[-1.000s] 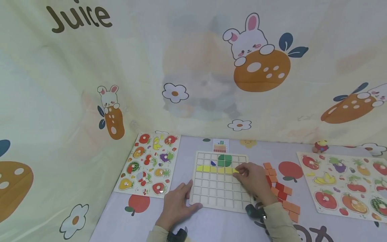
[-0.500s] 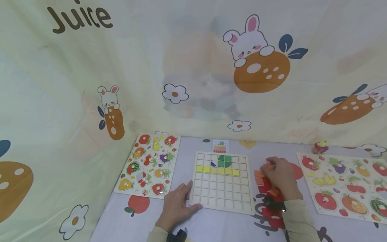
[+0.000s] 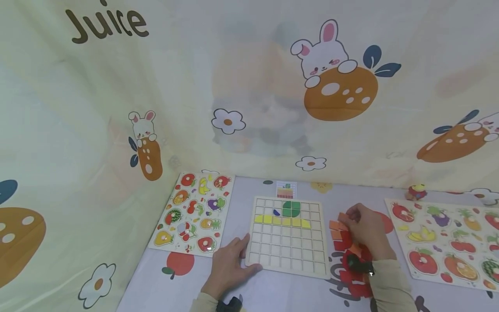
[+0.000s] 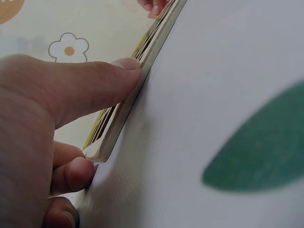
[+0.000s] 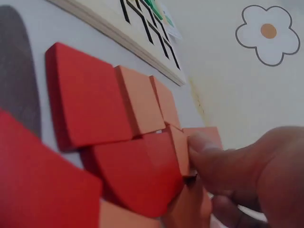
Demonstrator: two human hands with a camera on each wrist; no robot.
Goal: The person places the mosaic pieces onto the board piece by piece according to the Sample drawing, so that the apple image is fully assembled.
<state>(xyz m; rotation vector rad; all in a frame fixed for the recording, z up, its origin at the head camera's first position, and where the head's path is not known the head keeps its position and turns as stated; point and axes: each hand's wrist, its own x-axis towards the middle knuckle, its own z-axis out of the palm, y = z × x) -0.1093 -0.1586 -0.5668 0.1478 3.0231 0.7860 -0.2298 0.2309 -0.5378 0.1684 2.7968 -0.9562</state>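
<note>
A pale wooden grid board [image 3: 288, 255] lies in front of me, with green pieces [image 3: 291, 209], a blue piece [image 3: 276, 212] and a row of yellow pieces [image 3: 286, 221] in its cells. My left hand [image 3: 231, 265] holds its near left corner, thumb on the near edge and fingers at the left edge. Right of the board, my right hand [image 3: 366, 227] pinches an orange tile [image 5: 206, 135] in the pile. Its thumb is on the tile in the right wrist view; the other fingertips are partly hidden. Red tiles [image 5: 90, 99] lie beside it.
A small pattern card [image 3: 286, 189] lies behind the board. Fruit puzzle boards stand on both sides, one at the left [image 3: 191, 212] and one at the right [image 3: 440, 242]. A small toy figure [image 3: 416, 192] sits at the back right. Printed cloth covers the table and wall.
My right hand has left the right end of the yellow row, where a yellow piece now lies, and moved right to the tile pile. The left hand has stayed at the board's corner.
</note>
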